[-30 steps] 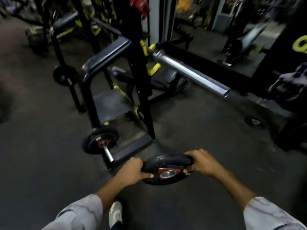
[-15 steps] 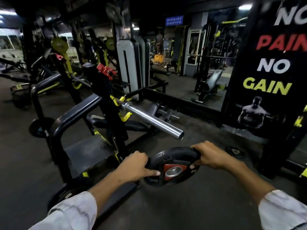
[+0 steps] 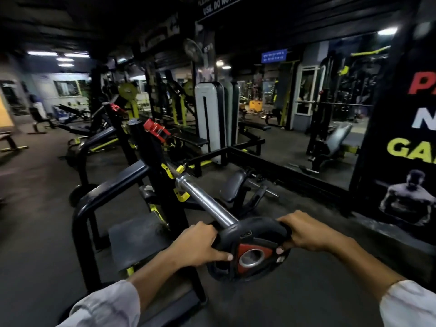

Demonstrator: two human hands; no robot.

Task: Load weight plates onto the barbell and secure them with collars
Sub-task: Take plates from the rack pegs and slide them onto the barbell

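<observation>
Head view: both hands hold a black weight plate [image 3: 250, 250] in front of the person, just at the free end of the barbell sleeve [image 3: 207, 204]. The left hand [image 3: 197, 246] grips the plate's left rim, fingers curled over the edge and the thumb laid across the face toward the hub. The right hand [image 3: 304, 232] grips the right rim, fingers wrapped over the top edge and the thumb tip on the face. The plate is tilted, its face turned up toward the camera, showing a red triangular hub [image 3: 253, 256] with a metal-lined centre hole. The upper rim of the plate covers the tip of the chrome sleeve; the hole sits lower than the sleeve end, and the sleeve is not through it. The barbell runs back and to the left to a black rack upright [image 3: 151, 161] with yellow hooks [image 3: 181, 197]. A red collar [image 3: 157, 131] hangs near the top of that upright. Left of the bar stands a black tubular frame [image 3: 111, 192] with a flat step plate [image 3: 139, 239]. White sleeves [image 3: 106, 305] cover both forearms at the bottom edge. A black banner [image 3: 410, 147] with partly cut-off lettering stands to the right.
</observation>
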